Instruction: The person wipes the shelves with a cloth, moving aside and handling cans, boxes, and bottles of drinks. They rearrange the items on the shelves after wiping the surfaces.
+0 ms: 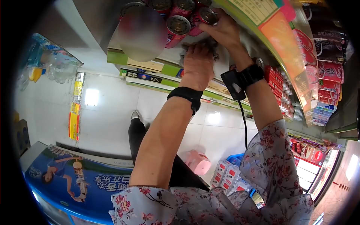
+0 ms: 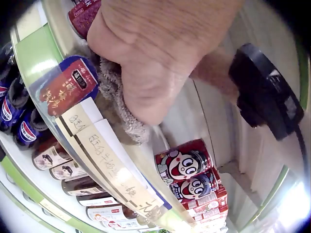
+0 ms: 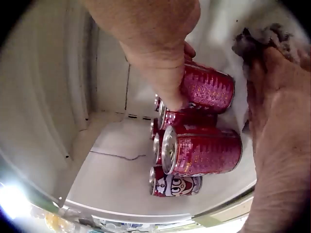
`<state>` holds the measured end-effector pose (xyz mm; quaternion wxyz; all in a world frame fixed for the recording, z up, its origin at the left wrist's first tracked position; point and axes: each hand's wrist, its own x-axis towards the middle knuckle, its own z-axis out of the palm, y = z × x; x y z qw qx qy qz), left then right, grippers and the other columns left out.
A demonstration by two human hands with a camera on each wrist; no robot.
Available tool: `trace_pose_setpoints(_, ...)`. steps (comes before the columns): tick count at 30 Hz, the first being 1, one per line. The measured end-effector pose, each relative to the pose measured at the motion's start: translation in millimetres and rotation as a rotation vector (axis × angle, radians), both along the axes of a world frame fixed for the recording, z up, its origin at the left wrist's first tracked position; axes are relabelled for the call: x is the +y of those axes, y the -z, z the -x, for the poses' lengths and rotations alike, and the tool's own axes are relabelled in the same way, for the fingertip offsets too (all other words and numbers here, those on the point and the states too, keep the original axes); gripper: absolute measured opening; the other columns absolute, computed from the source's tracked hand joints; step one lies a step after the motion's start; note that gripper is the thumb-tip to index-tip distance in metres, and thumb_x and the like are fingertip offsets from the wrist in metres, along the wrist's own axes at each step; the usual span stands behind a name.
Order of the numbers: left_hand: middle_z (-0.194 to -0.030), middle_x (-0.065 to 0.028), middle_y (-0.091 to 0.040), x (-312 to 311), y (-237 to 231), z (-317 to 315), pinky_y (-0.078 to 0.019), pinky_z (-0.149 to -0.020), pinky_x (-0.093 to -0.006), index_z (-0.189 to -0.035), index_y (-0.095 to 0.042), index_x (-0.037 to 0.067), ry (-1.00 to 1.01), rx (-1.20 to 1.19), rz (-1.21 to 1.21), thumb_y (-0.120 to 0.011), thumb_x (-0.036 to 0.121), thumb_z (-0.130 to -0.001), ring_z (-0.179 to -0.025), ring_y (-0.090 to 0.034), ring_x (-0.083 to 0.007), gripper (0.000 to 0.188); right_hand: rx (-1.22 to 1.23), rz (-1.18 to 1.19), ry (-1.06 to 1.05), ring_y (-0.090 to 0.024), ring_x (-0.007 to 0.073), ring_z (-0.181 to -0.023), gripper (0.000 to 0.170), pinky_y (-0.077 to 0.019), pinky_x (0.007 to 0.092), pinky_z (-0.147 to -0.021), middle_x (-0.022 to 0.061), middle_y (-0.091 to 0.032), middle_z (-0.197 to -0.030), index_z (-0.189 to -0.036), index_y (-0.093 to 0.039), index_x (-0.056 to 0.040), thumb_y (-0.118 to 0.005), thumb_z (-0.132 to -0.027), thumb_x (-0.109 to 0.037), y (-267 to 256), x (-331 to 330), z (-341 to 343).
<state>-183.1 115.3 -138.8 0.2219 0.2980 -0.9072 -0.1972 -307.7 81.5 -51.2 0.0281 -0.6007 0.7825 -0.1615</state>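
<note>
My left hand (image 1: 198,67) grips a bunched grey cloth (image 1: 183,56) and holds it down on a white shelf near its front edge. In the left wrist view the cloth (image 2: 116,102) sticks out under that hand (image 2: 150,58); the fingertips are hidden there. My right hand (image 1: 225,32) holds a red-pink can (image 1: 206,17) beside several similar ones. The right wrist view has the held can (image 3: 209,90) with the thumb side of the right hand (image 3: 150,48) against it, and another can (image 3: 209,150) close by.
A green price strip (image 1: 114,56) runs along the shelf edge. Cans with a cartoon face (image 2: 187,165) stand on the shelf, and dark bottles (image 2: 48,155) line a lower one. A blue freezer (image 1: 86,183) and a pink stool (image 1: 198,163) are on the floor.
</note>
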Motion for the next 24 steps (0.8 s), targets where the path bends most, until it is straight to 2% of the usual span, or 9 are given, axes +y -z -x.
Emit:
trace_pose_setpoints(3, -0.128, -0.0102, -0.054, -1, 6, 3, -0.0358, -0.103, -0.0420, -0.122, -0.056, 0.007, -0.011, 0.061, 0.092, -0.060, 0.021, -0.074, -0.122, -0.047, -0.0266, 0.050, -0.062, 0.000, -0.043, -0.061, 0.0294, -0.105, 0.072, -0.0478, 0.0360, -0.088, 0.0199, -0.062, -0.115, -0.125, -0.052, -0.0018, -0.077, -0.071, -0.043, 3, -1, -13)
trace_pose_setpoints(6, -0.133, -0.0083, -0.051, -4, -9, -1, -0.0299, -0.106, -0.0424, -0.127, -0.054, 0.008, 0.071, -0.088, -0.068, -0.058, 0.022, -0.078, -0.126, -0.043, -0.0257, 0.051, -0.244, 0.191, -0.091, -0.062, 0.0304, -0.105, 0.069, -0.0483, 0.0375, -0.087, 0.0202, -0.063, -0.112, -0.123, -0.053, -0.0012, -0.077, -0.072, -0.040, 2, 18, -22)
trace_pose_setpoints(8, -0.134, -0.0093, -0.050, -4, -11, -4, -0.0304, -0.106, -0.0423, -0.128, -0.053, 0.007, 0.088, -0.086, -0.055, -0.059, 0.022, -0.077, -0.126, -0.043, -0.0256, 0.053, -0.200, 0.239, -0.036, -0.061, 0.0319, -0.105, 0.061, -0.0475, 0.0394, -0.088, 0.0192, -0.062, -0.113, -0.120, -0.055, -0.0009, -0.076, -0.074, -0.036, -7, 44, -28)
trace_pose_setpoints(11, -0.138, -0.0094, -0.047, -9, -3, -7, -0.0286, -0.109, -0.0423, -0.132, -0.049, 0.009, 0.155, -0.119, 0.014, -0.057, 0.028, -0.078, -0.130, -0.040, -0.0260, 0.058, 0.169, 0.234, 0.102, -0.059, 0.0341, -0.106, 0.056, -0.0455, 0.0400, -0.091, 0.0183, -0.062, -0.114, -0.117, -0.058, -0.0009, -0.074, -0.076, -0.036, -2, 104, -13)
trace_pose_setpoints(13, -0.142, -0.0094, -0.044, -15, 11, 0, -0.0263, -0.111, -0.0424, -0.135, -0.046, 0.010, 0.223, -0.095, 0.100, -0.055, 0.031, -0.079, -0.133, -0.037, -0.0266, 0.060, 0.173, 0.170, 0.239, -0.057, 0.0348, -0.107, 0.054, -0.0431, 0.0409, -0.093, 0.0176, -0.062, -0.113, -0.117, -0.058, -0.0033, -0.073, -0.075, -0.034, -15, 146, -11)
trace_pose_setpoints(14, -0.144, -0.0096, -0.041, -17, 9, 2, -0.0244, -0.112, -0.0429, -0.138, -0.043, 0.012, 0.189, -0.200, -0.030, -0.053, 0.039, -0.082, -0.136, -0.033, -0.0289, 0.063, 0.177, 0.176, 0.266, -0.056, 0.0348, -0.109, 0.055, -0.0423, 0.0417, -0.094, 0.0175, -0.062, -0.113, -0.118, -0.058, -0.0040, -0.073, -0.074, -0.034, -17, 166, -7)
trace_pose_setpoints(17, -0.144, -0.0143, -0.040, -34, -25, -18, -0.0245, -0.112, -0.0421, -0.139, -0.042, 0.011, 0.324, -0.206, -0.413, -0.055, 0.039, -0.083, -0.136, -0.033, -0.0328, 0.064, 0.295, 0.251, 0.309, -0.051, 0.0348, -0.116, 0.058, -0.0357, 0.0474, -0.100, 0.0157, -0.058, -0.120, -0.120, -0.057, -0.0076, -0.074, -0.072, -0.034, -1, 211, 12)
trace_pose_setpoints(21, -0.140, -0.0195, -0.043, -48, 12, -25, -0.0319, -0.109, -0.0424, -0.138, -0.042, 0.006, 0.433, -0.077, -0.227, -0.058, 0.036, -0.084, -0.129, -0.039, -0.0391, 0.063, 0.344, 0.320, 0.323, -0.042, 0.0335, -0.125, 0.064, -0.0272, 0.0539, -0.105, 0.0112, -0.049, -0.135, -0.127, -0.052, -0.0103, -0.072, -0.072, -0.036, 26, 237, 15)
trace_pose_setpoints(24, -0.135, -0.0232, -0.047, -36, 6, -31, -0.0389, -0.102, -0.0449, -0.134, -0.043, 0.000, 0.399, -0.045, 0.062, -0.061, 0.036, -0.085, -0.122, -0.045, -0.0425, 0.064, 0.366, 0.359, 0.399, -0.034, 0.0334, -0.131, 0.064, -0.0226, 0.0605, -0.105, 0.0108, -0.042, -0.141, -0.130, -0.050, -0.0116, -0.068, -0.075, -0.039, 42, 237, 8)
